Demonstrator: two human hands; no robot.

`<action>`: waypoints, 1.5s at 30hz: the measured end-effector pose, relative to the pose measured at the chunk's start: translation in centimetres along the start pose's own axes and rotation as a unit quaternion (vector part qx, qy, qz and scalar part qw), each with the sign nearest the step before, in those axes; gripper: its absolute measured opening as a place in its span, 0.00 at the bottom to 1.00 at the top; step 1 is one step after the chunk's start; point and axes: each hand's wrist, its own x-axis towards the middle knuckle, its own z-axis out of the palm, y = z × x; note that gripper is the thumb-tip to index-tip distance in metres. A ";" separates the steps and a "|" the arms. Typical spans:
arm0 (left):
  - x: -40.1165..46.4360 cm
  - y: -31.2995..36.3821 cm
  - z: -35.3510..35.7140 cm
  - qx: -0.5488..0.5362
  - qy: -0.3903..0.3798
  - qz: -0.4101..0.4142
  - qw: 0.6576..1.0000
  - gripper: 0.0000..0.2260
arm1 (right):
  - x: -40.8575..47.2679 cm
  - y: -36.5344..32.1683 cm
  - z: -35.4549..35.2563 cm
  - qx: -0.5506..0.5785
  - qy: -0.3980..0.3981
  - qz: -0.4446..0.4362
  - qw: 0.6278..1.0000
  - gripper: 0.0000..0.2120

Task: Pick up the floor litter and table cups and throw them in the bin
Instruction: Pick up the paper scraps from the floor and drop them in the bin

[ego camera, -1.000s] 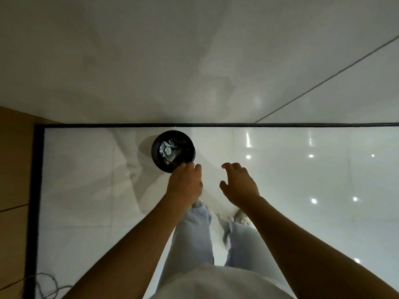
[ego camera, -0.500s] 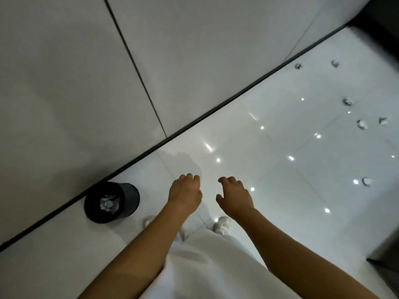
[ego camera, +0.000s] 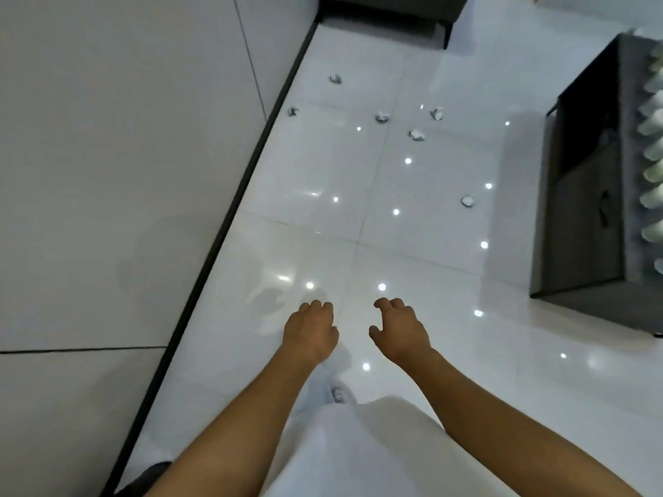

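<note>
My fingertips curl under on both hands, left (ego camera: 311,331) and right (ego camera: 400,330), so I cannot tell what my palms look like. My arms run off the frame at 6 o'clock. The cups (ego camera: 653,152) at 3 o'clock are cut by the edge and blurred into pale shapes; I cannot count them. The counter (ego camera: 588,224) beneath them is cropped too, and its dark shelf hides whatever sits inside. The crumpled litter (ego camera: 416,135) toward 1 o'clock is too small to identify. A dark cabinet (ego camera: 387,9) at 12 o'clock is cut off.
</note>
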 end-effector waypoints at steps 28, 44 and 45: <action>45.3 22.9 -23.1 0.144 -0.077 0.161 0.973 0.17 | 34.3 17.0 -28.7 0.213 0.041 0.191 0.957 0.21; 68.5 37.0 -31.7 0.178 -0.117 0.191 0.958 0.18 | 53.4 28.9 -43.4 0.275 0.043 0.299 0.913 0.23; 70.1 37.5 -32.2 0.184 -0.125 0.196 0.955 0.18 | 54.7 29.3 -44.0 0.287 0.050 0.313 0.904 0.23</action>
